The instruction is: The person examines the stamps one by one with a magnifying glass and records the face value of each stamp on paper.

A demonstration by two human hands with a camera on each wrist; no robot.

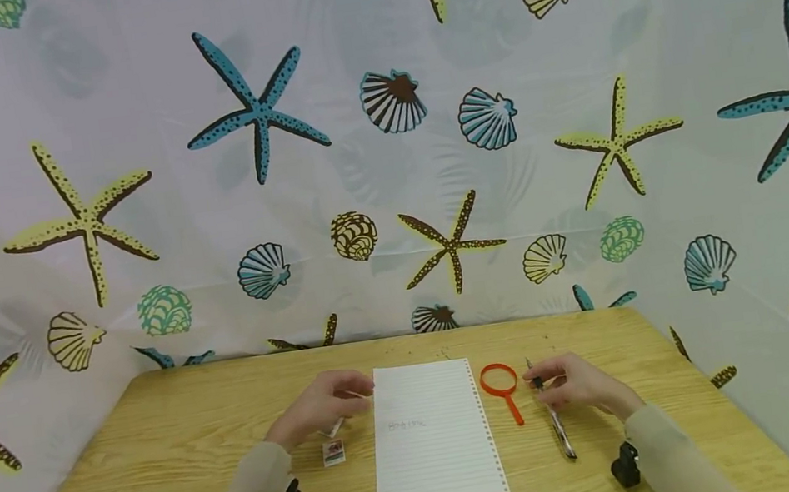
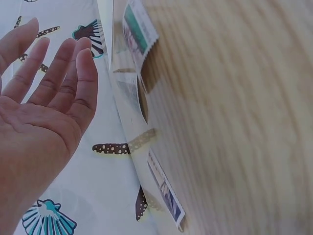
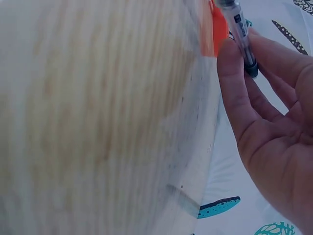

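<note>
My right hand (image 1: 573, 382) pinches a pen (image 3: 239, 29) between thumb and fingers; its barrel is clear and its end black. Below that hand a slim silver tool (image 1: 561, 434) slants across the table. My left hand (image 1: 326, 405) hangs with loosely bent fingers and holds nothing, fingertips right at the upper left edge of a lined sheet of paper (image 1: 437, 467). Faint handwriting shows on the sheet. Beside the left hand lie small stamps: one stamp (image 1: 334, 453) is in plain sight, another (image 1: 334, 429) is partly hidden under the hand. The left wrist view also shows a green-and-white stamp (image 2: 139, 32).
An orange-red magnifying glass (image 1: 514, 407) lies between the paper and my right hand. All this rests on a wooden table (image 1: 170, 479). Behind and at the sides hangs a white curtain (image 1: 354, 176) printed with starfish and shells.
</note>
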